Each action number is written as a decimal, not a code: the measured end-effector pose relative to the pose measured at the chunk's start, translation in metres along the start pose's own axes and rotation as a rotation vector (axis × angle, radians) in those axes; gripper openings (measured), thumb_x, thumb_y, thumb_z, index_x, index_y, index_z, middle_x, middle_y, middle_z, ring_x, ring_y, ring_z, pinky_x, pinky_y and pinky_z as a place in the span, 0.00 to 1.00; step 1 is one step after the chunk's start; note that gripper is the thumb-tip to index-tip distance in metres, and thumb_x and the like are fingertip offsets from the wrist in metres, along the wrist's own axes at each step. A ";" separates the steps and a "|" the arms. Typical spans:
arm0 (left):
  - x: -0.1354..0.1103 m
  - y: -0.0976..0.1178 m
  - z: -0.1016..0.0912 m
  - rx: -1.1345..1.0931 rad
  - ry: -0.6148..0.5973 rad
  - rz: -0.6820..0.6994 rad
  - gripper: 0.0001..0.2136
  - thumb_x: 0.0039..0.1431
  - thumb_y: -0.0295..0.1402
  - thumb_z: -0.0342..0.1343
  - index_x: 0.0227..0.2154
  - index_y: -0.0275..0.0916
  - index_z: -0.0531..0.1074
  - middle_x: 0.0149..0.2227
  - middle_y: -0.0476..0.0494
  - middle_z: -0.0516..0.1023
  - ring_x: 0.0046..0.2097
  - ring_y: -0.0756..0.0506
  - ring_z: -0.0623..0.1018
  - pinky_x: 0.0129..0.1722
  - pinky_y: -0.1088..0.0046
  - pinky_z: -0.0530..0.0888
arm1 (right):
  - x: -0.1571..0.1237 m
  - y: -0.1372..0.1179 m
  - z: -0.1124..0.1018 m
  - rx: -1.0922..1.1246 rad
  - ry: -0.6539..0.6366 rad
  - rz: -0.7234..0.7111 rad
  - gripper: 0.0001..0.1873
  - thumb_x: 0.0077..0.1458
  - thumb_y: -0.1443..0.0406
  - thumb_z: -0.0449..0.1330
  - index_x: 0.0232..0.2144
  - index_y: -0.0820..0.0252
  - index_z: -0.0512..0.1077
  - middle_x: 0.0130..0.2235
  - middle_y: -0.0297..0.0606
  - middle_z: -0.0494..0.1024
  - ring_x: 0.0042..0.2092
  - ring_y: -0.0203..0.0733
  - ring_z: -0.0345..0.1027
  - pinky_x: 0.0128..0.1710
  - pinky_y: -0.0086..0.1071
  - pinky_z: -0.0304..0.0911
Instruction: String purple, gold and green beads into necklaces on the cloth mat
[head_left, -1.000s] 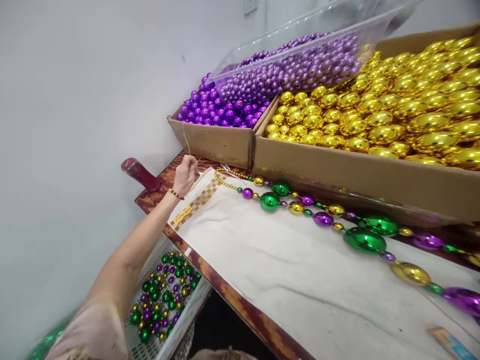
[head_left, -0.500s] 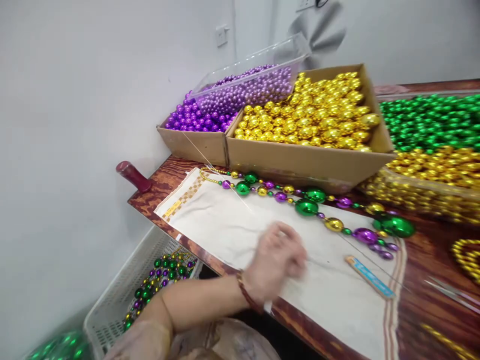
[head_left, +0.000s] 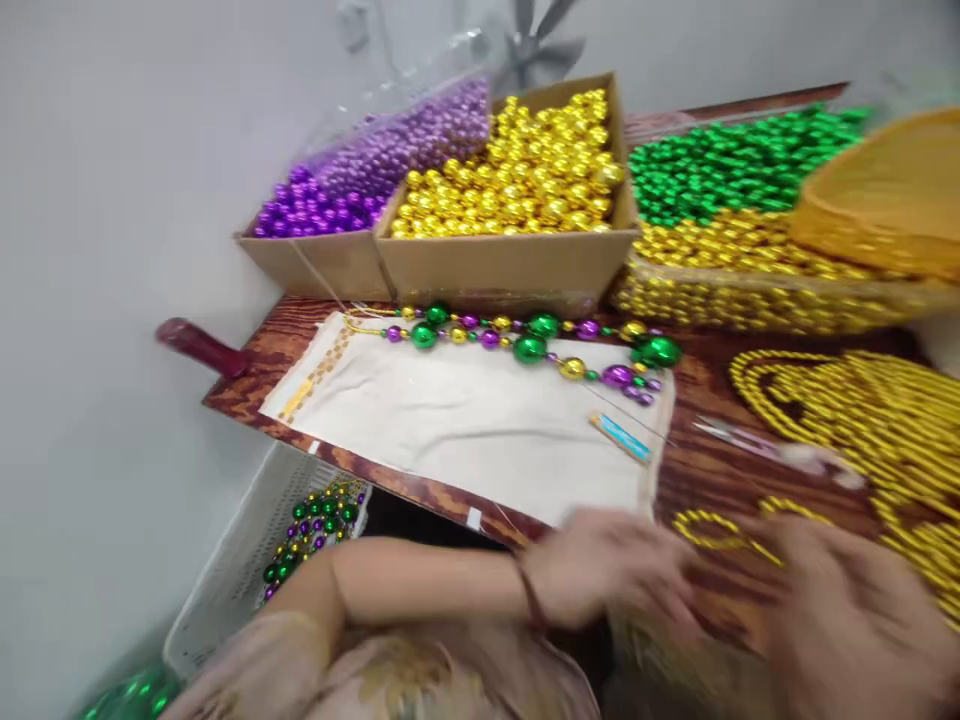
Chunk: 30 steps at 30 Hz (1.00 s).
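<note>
My left hand (head_left: 615, 568) is over the table's front edge, by the lower right corner of the white cloth (head_left: 450, 420); motion smears its fingers. My right hand (head_left: 847, 610), also blurred, is at the lower right beside a short strand of gold beads (head_left: 705, 530); whether it grips the strand is unclear. Across the cloth's far side lies a bead necklace (head_left: 531, 349) in green, gold and purple, with a thin line trailing from its right end. A small blue-labelled strip (head_left: 621, 437) rests on the cloth, and thread snips (head_left: 772, 450) lie to its right.
Behind the cloth stand cardboard boxes of purple beads (head_left: 315, 208) and gold beads (head_left: 510, 185). Green beads (head_left: 727, 165) and an orange container (head_left: 885, 195) are farther right. A gold bead pile (head_left: 862, 410) covers the right side. A white basket (head_left: 225, 560) stands below the table.
The view has swung right, bringing the gold bead pile and orange container into sight. My left hand has moved from above the cloth to its lower right corner. My right hand has come into view.
</note>
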<state>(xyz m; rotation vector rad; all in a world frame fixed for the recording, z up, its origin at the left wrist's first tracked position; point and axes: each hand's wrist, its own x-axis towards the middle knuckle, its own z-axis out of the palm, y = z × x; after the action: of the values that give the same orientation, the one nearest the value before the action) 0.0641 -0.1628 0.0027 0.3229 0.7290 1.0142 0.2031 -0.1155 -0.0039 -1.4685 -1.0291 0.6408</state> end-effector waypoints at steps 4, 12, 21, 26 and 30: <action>0.012 0.045 -0.030 0.099 0.267 0.182 0.20 0.36 0.42 0.74 0.28 0.35 0.74 0.23 0.49 0.75 0.23 0.51 0.76 0.28 0.74 0.75 | -0.018 0.004 0.015 0.049 -0.234 -0.055 0.12 0.53 0.55 0.63 0.26 0.56 0.74 0.28 0.38 0.75 0.31 0.42 0.68 0.33 0.37 0.63; 0.019 0.046 -0.034 0.108 0.310 0.182 0.16 0.39 0.38 0.74 0.29 0.33 0.79 0.32 0.45 0.79 0.34 0.50 0.79 0.33 0.76 0.76 | -0.047 0.013 0.044 0.031 -0.347 -0.004 0.11 0.60 0.59 0.58 0.30 0.58 0.73 0.31 0.37 0.76 0.37 0.42 0.69 0.38 0.35 0.63; 0.027 0.031 -0.036 0.013 0.307 0.174 0.13 0.40 0.36 0.73 0.26 0.33 0.81 0.32 0.42 0.81 0.37 0.49 0.78 0.43 0.72 0.73 | -0.057 0.021 0.051 -0.046 -0.347 -0.009 0.11 0.60 0.59 0.58 0.28 0.58 0.73 0.29 0.34 0.76 0.34 0.41 0.67 0.38 0.35 0.60; 0.029 0.030 -0.035 -0.039 0.303 0.185 0.12 0.40 0.35 0.73 0.25 0.34 0.79 0.28 0.46 0.79 0.35 0.51 0.78 0.40 0.74 0.72 | -0.062 0.022 0.047 -0.143 -0.376 -0.137 0.09 0.60 0.62 0.57 0.28 0.56 0.72 0.29 0.33 0.76 0.35 0.43 0.66 0.41 0.38 0.59; 0.028 0.033 -0.035 -0.087 0.285 0.199 0.12 0.41 0.35 0.72 0.25 0.33 0.77 0.28 0.47 0.79 0.34 0.52 0.78 0.41 0.75 0.72 | -0.067 0.022 0.041 -0.165 -0.426 -0.215 0.10 0.61 0.64 0.56 0.27 0.55 0.70 0.28 0.33 0.75 0.35 0.42 0.66 0.41 0.38 0.59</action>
<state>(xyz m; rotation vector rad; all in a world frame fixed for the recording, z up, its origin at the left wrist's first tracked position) 0.0281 -0.1246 -0.0153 0.1789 0.9188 1.2929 0.1423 -0.1530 -0.0434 -1.3647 -1.5794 0.7434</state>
